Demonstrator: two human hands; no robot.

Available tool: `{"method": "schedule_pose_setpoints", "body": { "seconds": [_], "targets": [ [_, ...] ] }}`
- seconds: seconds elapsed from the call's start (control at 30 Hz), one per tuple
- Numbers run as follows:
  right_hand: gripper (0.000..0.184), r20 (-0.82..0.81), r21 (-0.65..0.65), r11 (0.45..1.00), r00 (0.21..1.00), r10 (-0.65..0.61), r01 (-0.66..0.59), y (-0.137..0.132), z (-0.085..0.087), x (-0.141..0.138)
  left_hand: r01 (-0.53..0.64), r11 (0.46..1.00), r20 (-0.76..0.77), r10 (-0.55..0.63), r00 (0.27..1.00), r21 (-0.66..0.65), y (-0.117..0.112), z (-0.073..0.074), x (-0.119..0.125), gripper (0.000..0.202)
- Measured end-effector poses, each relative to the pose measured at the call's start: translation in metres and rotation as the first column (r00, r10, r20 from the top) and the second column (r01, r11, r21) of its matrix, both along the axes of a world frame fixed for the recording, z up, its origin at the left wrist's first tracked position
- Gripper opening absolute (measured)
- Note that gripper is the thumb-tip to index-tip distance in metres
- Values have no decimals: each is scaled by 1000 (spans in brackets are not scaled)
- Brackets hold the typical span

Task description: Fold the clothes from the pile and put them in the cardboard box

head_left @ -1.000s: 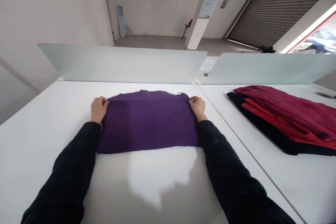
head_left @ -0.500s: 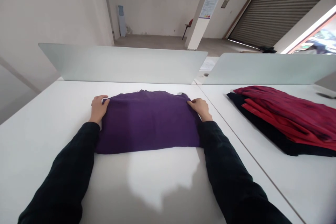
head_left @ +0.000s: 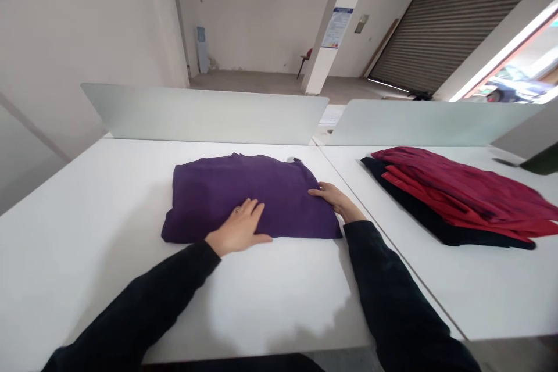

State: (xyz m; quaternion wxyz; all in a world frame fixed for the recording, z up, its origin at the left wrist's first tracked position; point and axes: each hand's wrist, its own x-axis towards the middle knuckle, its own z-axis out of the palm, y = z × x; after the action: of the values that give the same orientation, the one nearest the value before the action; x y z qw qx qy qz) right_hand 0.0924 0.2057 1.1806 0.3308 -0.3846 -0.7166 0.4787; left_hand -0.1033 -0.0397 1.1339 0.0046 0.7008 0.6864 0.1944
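Observation:
A folded purple garment (head_left: 279, 203) lies in front of me on the white table, its near edge roughly straight and its far edge uneven. What kind of garment it is does not show. My left hand (head_left: 239, 225) rests on the cloth near the middle of the near edge, fingers stretched out, a ring on one finger. At the right side, my right hand (head_left: 333, 196) grips the garment's edge, with the thumb on top and the other fingers partly hidden beneath the cloth.
To the right lies a stack of folded clothes (head_left: 457, 192), red over black. Frosted divider panels (head_left: 218, 116) stand along the table's far edge. A seam runs across the white table (head_left: 108, 209) right of my right arm. A dark green object (head_left: 543, 161) shows at the far right.
My left hand has left the garment's far left corner and now lies flat near the middle of its near edge. My right hand has slid nearer along the right side. The view has shifted slightly.

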Motion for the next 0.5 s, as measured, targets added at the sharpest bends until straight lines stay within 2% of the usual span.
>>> {"method": "schedule_pose_setpoints", "body": {
  "seconds": [0.03, 0.1, 0.2, 0.27, 0.37, 0.43, 0.5],
  "targets": [
    [20, -21, -12, 1000, 1000, 12, -12, -5, -4, 4, -10, 999, -18, 9, 1000, -47, 0, -8, 14, 93],
    [20, -58, -30, 999, 998, 21, -23, -17, -11, 16, -28, 998, -66, 25, 998, -57, -2, -24, 31, 97],
    [30, -178, -84, 996, 984, 14, -29, -46, -26, 43, 3, 1000, -104, -2, 995, 4, -17, -45, 40, 88],
    [40, -291, -113, 993, 957, -17, -17, -76, -41, 63, 46, 998, -109, -41, 993, 36, -33, -58, 41, 82],
    [58, -428, -123, 991, 899, -92, 43, -128, -75, 94, 88, 994, -120, -80, 989, 63, -63, -76, 45, 81],
    [70, -500, -167, 981, 850, -168, 95, -160, -107, 113, 102, 993, -128, -94, 987, 61, -82, -86, 52, 84],
    [71, -497, -260, 957, 832, -245, 126, -185, -143, 129, 100, 994, -130, -93, 987, 52, -98, -92, 63, 88]
  ]
}}
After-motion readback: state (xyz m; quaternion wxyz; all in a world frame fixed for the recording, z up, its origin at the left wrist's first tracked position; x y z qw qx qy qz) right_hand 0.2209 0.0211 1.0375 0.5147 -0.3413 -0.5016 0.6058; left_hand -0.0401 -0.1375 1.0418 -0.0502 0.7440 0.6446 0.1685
